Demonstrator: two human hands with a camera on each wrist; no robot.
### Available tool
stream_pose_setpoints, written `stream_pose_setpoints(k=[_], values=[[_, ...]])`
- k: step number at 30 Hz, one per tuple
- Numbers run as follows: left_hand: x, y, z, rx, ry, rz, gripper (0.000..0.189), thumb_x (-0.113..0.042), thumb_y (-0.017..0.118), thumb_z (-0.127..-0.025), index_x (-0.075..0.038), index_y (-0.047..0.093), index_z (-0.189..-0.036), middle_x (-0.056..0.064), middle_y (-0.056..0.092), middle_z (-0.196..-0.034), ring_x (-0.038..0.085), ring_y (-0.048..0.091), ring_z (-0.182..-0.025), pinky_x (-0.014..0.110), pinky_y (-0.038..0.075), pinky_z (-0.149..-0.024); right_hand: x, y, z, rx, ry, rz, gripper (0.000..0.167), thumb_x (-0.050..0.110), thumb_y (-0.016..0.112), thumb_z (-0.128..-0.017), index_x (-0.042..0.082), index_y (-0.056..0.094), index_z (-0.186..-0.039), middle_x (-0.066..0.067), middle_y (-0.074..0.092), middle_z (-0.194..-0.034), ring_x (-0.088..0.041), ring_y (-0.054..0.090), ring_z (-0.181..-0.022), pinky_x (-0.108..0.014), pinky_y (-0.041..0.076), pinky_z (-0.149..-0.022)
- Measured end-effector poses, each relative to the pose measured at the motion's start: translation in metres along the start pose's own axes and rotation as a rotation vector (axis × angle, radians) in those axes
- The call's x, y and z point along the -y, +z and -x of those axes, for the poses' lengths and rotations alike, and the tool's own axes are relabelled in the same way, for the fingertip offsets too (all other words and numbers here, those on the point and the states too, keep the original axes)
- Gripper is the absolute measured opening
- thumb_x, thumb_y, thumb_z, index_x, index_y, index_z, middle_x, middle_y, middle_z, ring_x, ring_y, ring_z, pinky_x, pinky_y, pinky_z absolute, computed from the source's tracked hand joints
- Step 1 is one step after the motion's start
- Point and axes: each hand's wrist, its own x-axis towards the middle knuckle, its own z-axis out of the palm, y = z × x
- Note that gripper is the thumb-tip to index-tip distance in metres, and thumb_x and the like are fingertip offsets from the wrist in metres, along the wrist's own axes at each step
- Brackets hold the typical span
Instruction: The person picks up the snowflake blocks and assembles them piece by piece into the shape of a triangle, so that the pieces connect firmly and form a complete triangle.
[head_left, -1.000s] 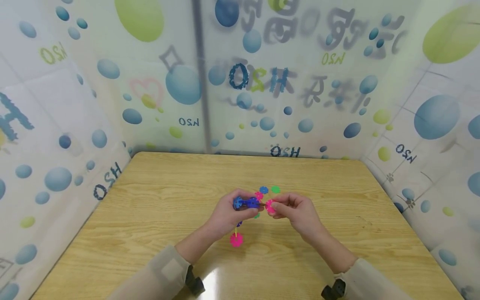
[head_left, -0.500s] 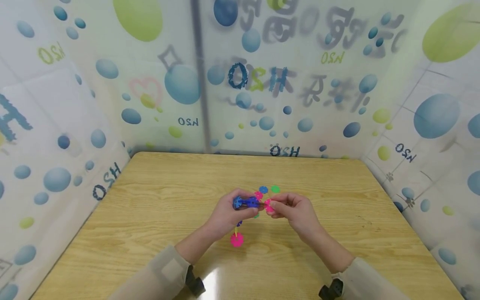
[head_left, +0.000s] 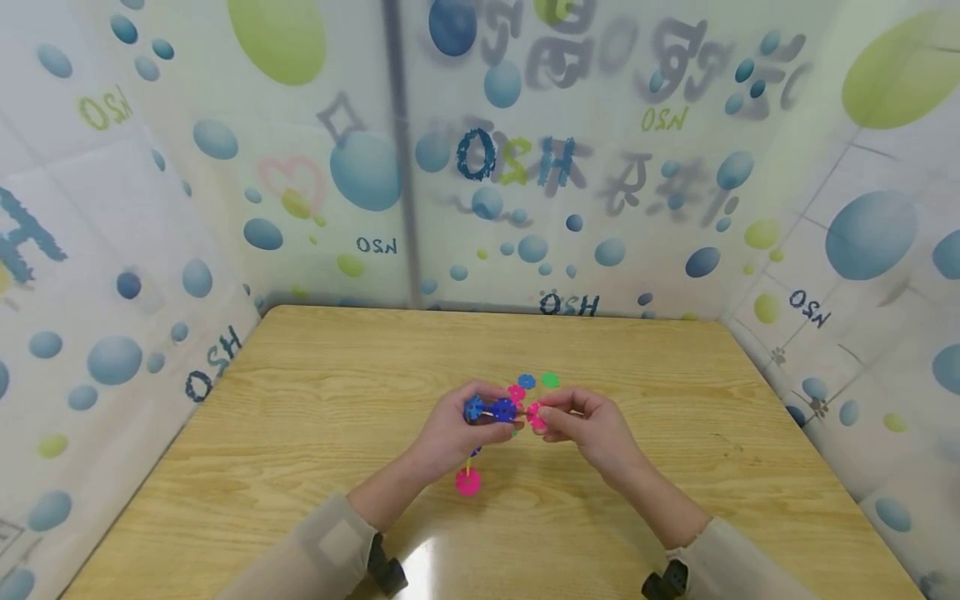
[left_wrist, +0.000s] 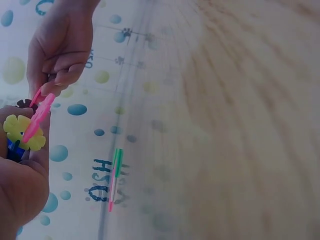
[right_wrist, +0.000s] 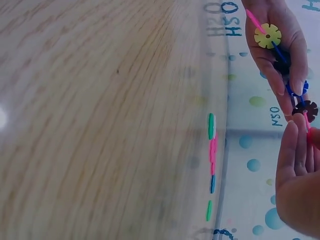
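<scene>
My left hand (head_left: 448, 433) grips a chain of notched plastic snowflake discs, among them a dark blue disc (head_left: 503, 409) and a lighter blue disc (head_left: 473, 407). At one end of the chain are a yellow disc (right_wrist: 268, 36) and a pink disc (left_wrist: 39, 117), which stick out below the palm. A dark brown disc (right_wrist: 306, 111) stands edge-up at the other end. My right hand (head_left: 596, 425) pinches another pink disc (head_left: 536, 415) between thumb and fingers, its edge right at the brown disc. The fingers partly hide the middle of the chain.
Behind the hands, loose snowflake discs lie on the wooden table (head_left: 345, 367): a pink disc (head_left: 517, 393), a blue disc (head_left: 527, 381) and a green disc (head_left: 551, 380). A patterned curtain (head_left: 337, 275) stands along the table's far edge, with more at both sides.
The pink disc in my right hand has shifted slightly left against the brown disc. In my left hand the chain has tilted a little, so the blue discs show more of their faces.
</scene>
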Motion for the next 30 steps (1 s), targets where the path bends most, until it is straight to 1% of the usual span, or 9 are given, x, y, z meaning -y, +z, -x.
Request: stream_pose_setpoints(k=[6,11,14,19,21,24,27,30], values=[[0.000,-0.001,0.001,-0.004,0.000,-0.023,0.046,-0.009,0.081,-0.100,-0.003,0.062,-0.141,0.020,0.074,-0.131,0.031,0.080,-0.115,0.039,0.067,-0.096,-0.005,-0.005,-0.002,0.021,-0.002,0.053,0.031,0.025,0.073,-0.108,0.001,0.073,-0.128,-0.007,0.079,-0.112,-0.019,0.079,-0.094,-0.032,0.067,-0.084],[-0.001,-0.001,0.002,-0.010,-0.013,-0.031,0.048,-0.013,0.083,-0.100,-0.003,0.062,-0.142,0.019,0.072,-0.132,0.029,0.079,-0.114,0.040,0.067,-0.096,-0.006,-0.012,-0.006,-0.011,0.017,0.058,0.036,0.033,0.071,-0.109,0.003,0.073,-0.129,-0.005,0.078,-0.112,-0.020,0.078,-0.093,-0.032,0.067,-0.082],[-0.001,0.000,0.001,-0.014,-0.020,-0.009,0.046,-0.012,0.082,-0.100,-0.004,0.062,-0.141,0.020,0.071,-0.133,0.029,0.080,-0.114,0.043,0.067,-0.097,-0.008,-0.017,-0.009,-0.034,0.028,0.054,0.036,0.031,0.070,-0.110,0.001,0.073,-0.129,-0.004,0.078,-0.112,-0.018,0.077,-0.092,-0.031,0.066,-0.081],[-0.001,-0.001,0.001,-0.016,-0.024,0.025,0.047,-0.007,0.081,-0.100,-0.001,0.061,-0.142,0.022,0.071,-0.133,0.031,0.080,-0.113,0.046,0.066,-0.098,-0.013,-0.027,-0.017,-0.051,0.029,0.060,0.041,0.027,0.067,-0.111,-0.007,0.068,-0.134,-0.004,0.077,-0.108,-0.015,0.076,-0.090,-0.030,0.066,-0.080],[-0.001,-0.001,0.002,-0.017,-0.026,0.029,0.048,-0.006,0.081,-0.100,-0.001,0.061,-0.143,0.021,0.071,-0.132,0.031,0.080,-0.112,0.046,0.066,-0.098,-0.015,-0.031,-0.021,-0.051,0.034,0.069,0.043,0.027,0.067,-0.112,-0.008,0.066,-0.136,-0.007,0.077,-0.110,-0.016,0.076,-0.091,-0.030,0.066,-0.080],[-0.001,-0.001,0.002,-0.017,-0.025,0.033,0.047,-0.007,0.082,-0.099,-0.003,0.062,-0.142,0.021,0.072,-0.130,0.029,0.081,-0.111,0.048,0.066,-0.099,-0.018,-0.036,-0.029,-0.054,0.051,0.100,0.043,0.028,0.067,-0.112,-0.007,0.066,-0.137,-0.014,0.076,-0.118,-0.018,0.076,-0.094,-0.032,0.066,-0.084],[-0.001,-0.002,0.002,-0.021,-0.027,0.027,0.048,-0.009,0.083,-0.098,-0.003,0.062,-0.141,0.023,0.073,-0.129,0.029,0.081,-0.109,0.051,0.065,-0.100,-0.020,-0.041,-0.039,-0.066,0.082,0.145,0.040,0.027,0.065,-0.112,-0.004,0.068,-0.137,-0.021,0.074,-0.126,-0.019,0.075,-0.097,-0.035,0.066,-0.088],[-0.001,-0.003,0.001,-0.025,-0.026,0.017,0.051,-0.012,0.085,-0.098,-0.003,0.062,-0.142,0.022,0.073,-0.129,0.031,0.081,-0.109,0.054,0.064,-0.101,-0.024,-0.046,-0.052,-0.071,0.110,0.193,0.038,0.026,0.063,-0.113,-0.002,0.069,-0.138,-0.024,0.072,-0.132,-0.019,0.074,-0.099,-0.036,0.065,-0.090]])
